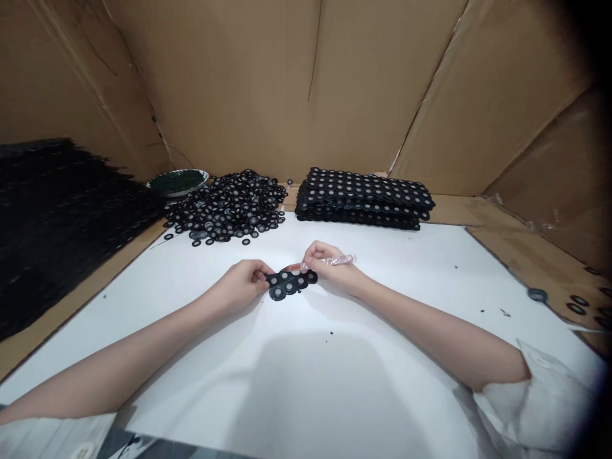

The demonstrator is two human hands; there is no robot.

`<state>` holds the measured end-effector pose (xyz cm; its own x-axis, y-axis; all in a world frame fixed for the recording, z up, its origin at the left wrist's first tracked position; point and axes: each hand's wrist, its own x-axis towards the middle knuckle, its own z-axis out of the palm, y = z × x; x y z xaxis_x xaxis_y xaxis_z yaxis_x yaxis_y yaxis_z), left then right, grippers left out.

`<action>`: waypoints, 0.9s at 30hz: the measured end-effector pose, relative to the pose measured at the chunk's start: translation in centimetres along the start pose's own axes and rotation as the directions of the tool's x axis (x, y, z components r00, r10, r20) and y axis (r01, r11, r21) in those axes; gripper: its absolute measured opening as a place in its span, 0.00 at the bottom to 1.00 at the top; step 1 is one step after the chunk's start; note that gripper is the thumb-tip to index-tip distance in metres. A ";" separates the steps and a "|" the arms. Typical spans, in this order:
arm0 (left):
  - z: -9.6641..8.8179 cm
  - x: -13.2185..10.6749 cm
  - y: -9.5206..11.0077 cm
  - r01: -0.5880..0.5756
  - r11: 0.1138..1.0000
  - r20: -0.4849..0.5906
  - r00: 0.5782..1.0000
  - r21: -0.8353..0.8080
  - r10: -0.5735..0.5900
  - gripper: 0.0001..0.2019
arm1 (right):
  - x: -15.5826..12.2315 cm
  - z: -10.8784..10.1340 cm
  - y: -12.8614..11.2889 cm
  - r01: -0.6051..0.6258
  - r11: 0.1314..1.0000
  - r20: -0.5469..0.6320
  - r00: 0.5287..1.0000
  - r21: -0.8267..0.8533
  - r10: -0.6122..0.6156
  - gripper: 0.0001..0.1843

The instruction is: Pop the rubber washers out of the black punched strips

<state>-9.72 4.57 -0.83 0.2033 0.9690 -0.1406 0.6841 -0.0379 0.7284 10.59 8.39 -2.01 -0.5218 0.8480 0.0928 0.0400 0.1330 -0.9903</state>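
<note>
Left hand [243, 284]: curled nearly closed, pinching end of black ring piece [289, 287] midway between worktop's [396, 389] side edges, presumably to steady it. Right hand [331, 264]: closed round slim plastic-wrapped tool [343, 259], likely for control. Near far left corner: loose rings [232, 207], heaped apparently for easy reach.

The white board [411, 268] spreads wide, and its back edge is busy: rings [239, 207] heaped left, panels [363, 197] stacked right! One small strip [289, 286] sits mid-board, dark specks [331, 333] dotting the white nearer the front.
</note>
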 end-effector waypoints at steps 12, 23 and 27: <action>0.0 0.2 -0.2 0.034 0.999 -0.010 0.999 0.000 -0.034 0.09 | -1.4 0.4 0.9 0.049 0.958 0.011 0.999 -0.282 -0.048 0.09; 1.6 -1.1 1.1 0.015 0.994 -0.203 0.979 0.109 0.007 0.09 | -1.8 2.6 1.8 0.369 0.653 0.171 0.922 -0.661 -0.348 0.05; 1.5 -1.2 0.9 0.039 0.998 -0.146 0.989 0.042 -0.033 0.08 | -1.7 3.4 2.1 0.359 0.558 0.161 0.914 -0.748 -0.373 0.06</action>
<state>-8.28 3.00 -0.97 0.0761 0.9950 -0.0646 0.7206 -0.0101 0.6933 8.67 5.50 -4.56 -0.6290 0.6428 0.4371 0.4724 0.7627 -0.4418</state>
